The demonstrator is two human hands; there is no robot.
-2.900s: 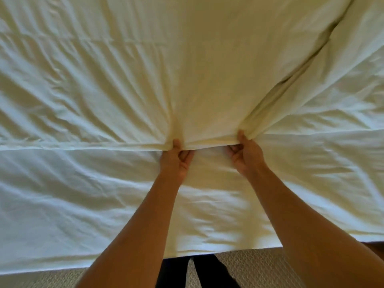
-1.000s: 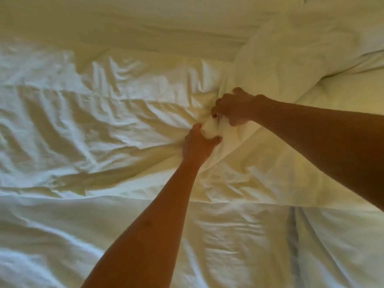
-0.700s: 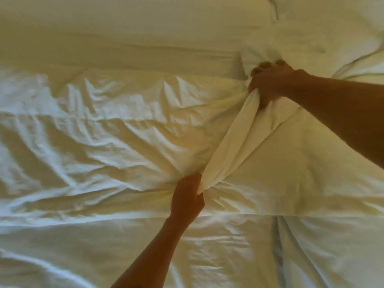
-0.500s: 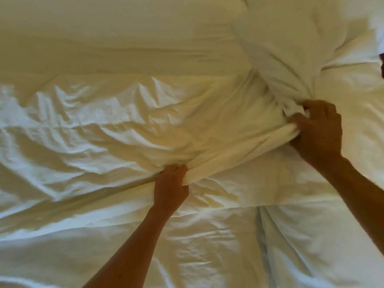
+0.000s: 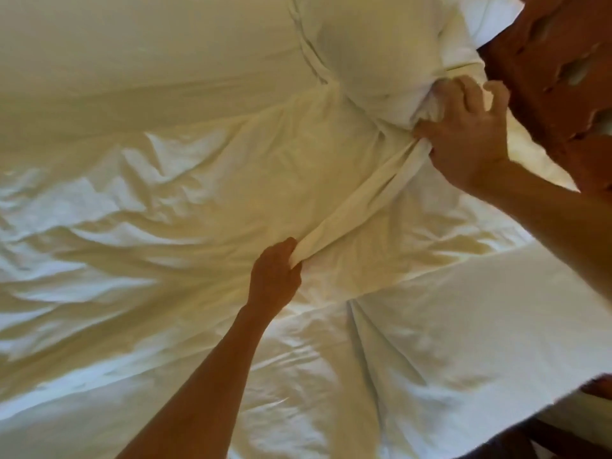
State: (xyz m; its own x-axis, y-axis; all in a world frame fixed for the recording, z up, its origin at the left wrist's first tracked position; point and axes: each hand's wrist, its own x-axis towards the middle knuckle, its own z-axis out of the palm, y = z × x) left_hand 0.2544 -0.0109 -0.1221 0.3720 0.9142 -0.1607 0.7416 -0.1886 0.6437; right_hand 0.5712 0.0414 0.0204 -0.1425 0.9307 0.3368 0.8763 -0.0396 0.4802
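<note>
A cream top sheet (image 5: 185, 180) lies wrinkled across the bed. Its folded edge is pulled into a taut band (image 5: 357, 207) between my two hands. My left hand (image 5: 273, 276) grips the lower end of that band at the middle of the bed. My right hand (image 5: 467, 134) grips the upper end at the right, bunching the cloth against a white pillow (image 5: 374, 51).
A white under sheet (image 5: 447, 342) covers the near part of the mattress down to its edge at the lower right. A reddish-brown padded headboard (image 5: 556, 61) stands at the upper right, behind the pillow. Dark floor (image 5: 536, 438) shows at the bottom right corner.
My right hand has carried its end of the sheet edge further right and up toward the headboard, stretching the band longer. My left hand keeps its grip near the middle.
</note>
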